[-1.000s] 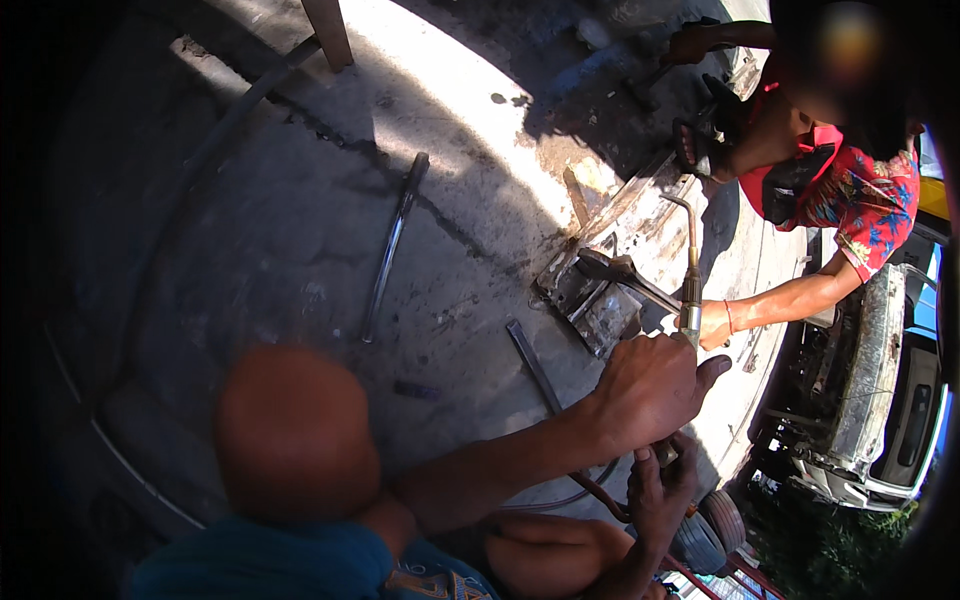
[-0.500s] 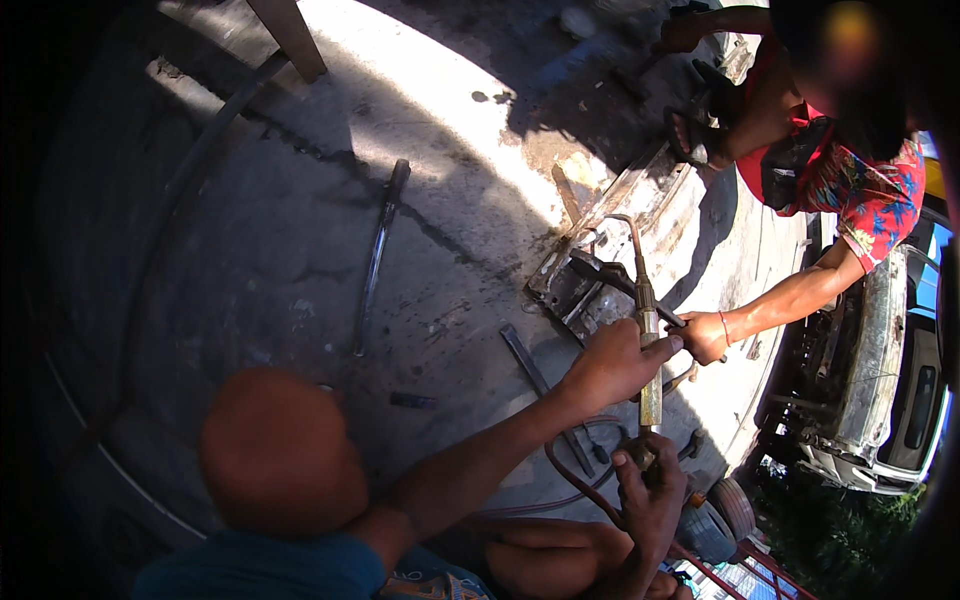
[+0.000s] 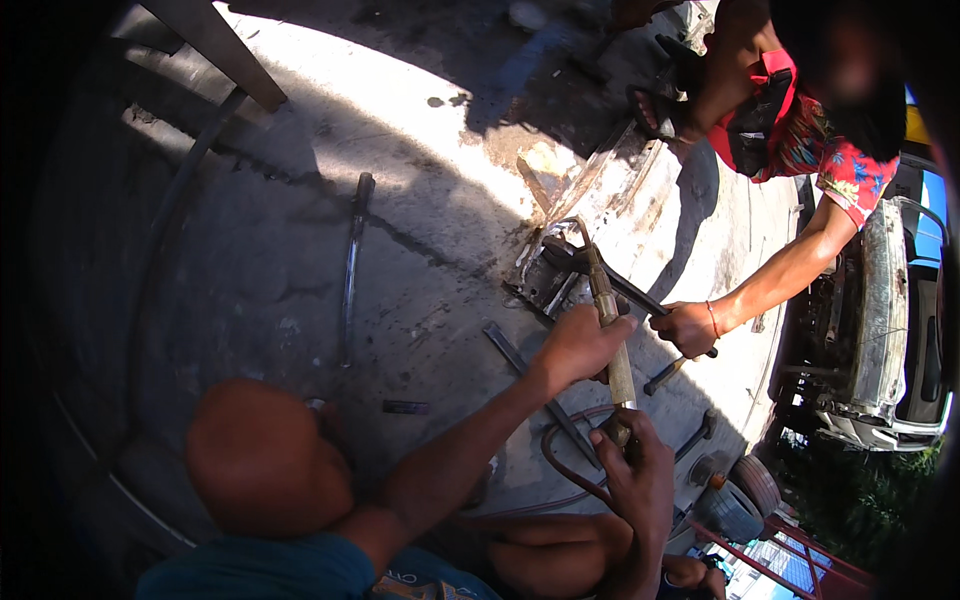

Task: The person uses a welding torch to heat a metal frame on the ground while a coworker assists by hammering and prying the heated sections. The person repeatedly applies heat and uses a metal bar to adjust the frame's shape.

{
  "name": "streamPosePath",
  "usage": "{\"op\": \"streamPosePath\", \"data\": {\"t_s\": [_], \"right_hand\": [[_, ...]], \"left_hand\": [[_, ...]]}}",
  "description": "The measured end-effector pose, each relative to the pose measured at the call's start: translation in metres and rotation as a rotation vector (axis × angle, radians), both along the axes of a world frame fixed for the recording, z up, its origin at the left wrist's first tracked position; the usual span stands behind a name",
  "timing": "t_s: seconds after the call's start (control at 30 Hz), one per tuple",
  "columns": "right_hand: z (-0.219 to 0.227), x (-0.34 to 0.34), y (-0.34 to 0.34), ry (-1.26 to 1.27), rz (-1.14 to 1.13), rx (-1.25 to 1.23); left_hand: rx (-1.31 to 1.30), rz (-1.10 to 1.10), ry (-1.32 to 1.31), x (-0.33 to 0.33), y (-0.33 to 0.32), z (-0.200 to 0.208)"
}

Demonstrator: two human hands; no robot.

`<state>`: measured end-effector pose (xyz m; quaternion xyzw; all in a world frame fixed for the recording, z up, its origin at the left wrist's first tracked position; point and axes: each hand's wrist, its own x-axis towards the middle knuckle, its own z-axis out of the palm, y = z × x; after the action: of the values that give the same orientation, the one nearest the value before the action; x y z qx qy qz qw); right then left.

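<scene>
Currently both hands grip a brass cutting torch over a metal workpiece on concrete.

Right hand is wrapped around the torch's lower end, where a red hose joins; left hand clasps its middle. Beyond, the torch tip meets the metal frame on the concrete floor. Farther right, another person's hand holds a dark bar against that frame.

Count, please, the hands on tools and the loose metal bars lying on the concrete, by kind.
Own hands on the torch: 2, left hand, right hand, on the torch
Co-worker's hand on a dark bar: 1
Loose bars on the concrete: 2
Total: 5
</scene>
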<state>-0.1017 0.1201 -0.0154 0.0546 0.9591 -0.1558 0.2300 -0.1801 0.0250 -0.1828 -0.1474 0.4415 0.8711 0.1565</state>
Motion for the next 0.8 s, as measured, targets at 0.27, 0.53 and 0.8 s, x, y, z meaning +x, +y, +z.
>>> {"op": "streamPosePath", "data": {"t_s": [0.27,0.53,0.8], "right_hand": [[0.0,-0.006,-0.006,-0.029,0.029,-0.014],[-0.004,-0.009,-0.003,-0.041,0.052,-0.05],[-0.008,-0.01,0.005,-0.073,0.041,-0.062]], "left_hand": [[0.027,-0.034,-0.106,-0.001,-0.002,-0.004],[-0.034,-0.045,-0.084,-0.001,0.001,-0.014],[-0.032,-0.068,-0.095,-0.002,0.002,-0.019]]}}
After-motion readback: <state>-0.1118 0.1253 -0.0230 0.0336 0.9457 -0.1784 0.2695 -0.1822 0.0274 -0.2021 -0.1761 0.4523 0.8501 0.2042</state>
